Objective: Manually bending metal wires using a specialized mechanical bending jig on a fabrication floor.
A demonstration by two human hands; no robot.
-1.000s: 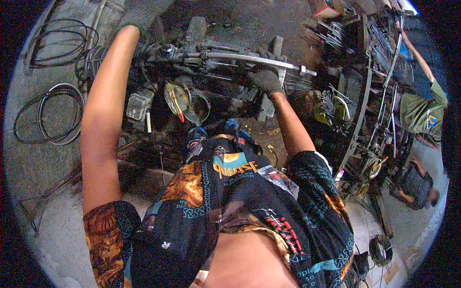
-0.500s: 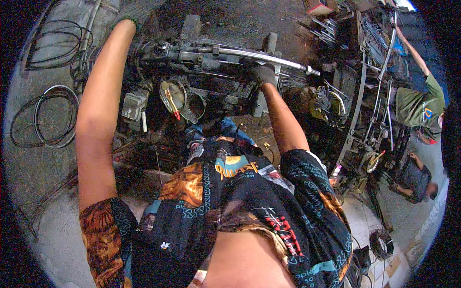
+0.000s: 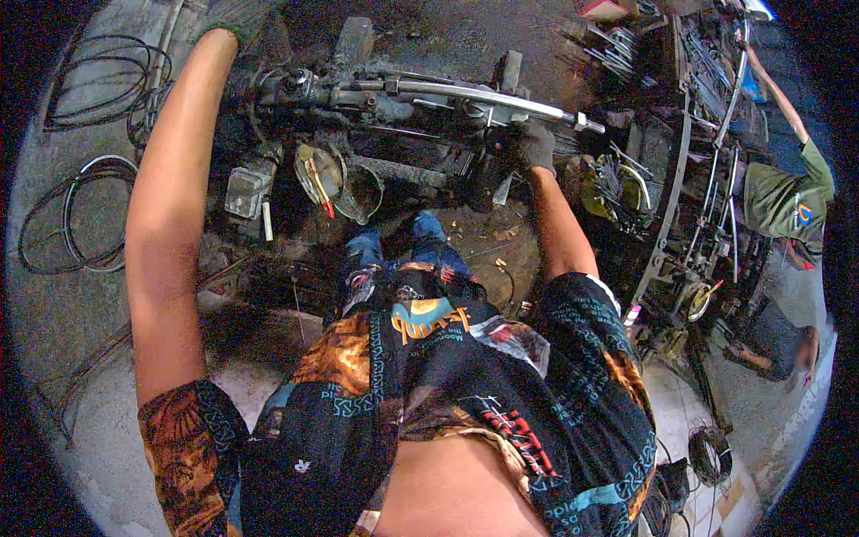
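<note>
A dark, greasy machine (image 3: 358, 112) lies across in front of me. Along its top runs a long shiny metal rod (image 3: 488, 95) with a nut near its right end. My right hand (image 3: 535, 146), in a dark grey glove, is at the machine's right part, just on the near side of the rod. Its fingers blend into the dark metal, so their grip does not show. At the far left my left hand (image 3: 249, 16), in a dark glove with a green cuff, reaches past the machine's left end. Its fingers are lost in shadow at the picture's upper edge.
On the near side hang a round pan (image 3: 338, 170) with a red-tipped brush (image 3: 318, 188), a bowl (image 3: 362, 199) and a grey box (image 3: 248, 191). Coiled cables (image 3: 94, 215) lie left. Metal rods (image 3: 617, 55) are piled right, by another bench with two other people (image 3: 787, 210).
My right hand has moved right along the machine and a little nearer to me. My left arm has shifted slightly left. The rod shows no clear change.
</note>
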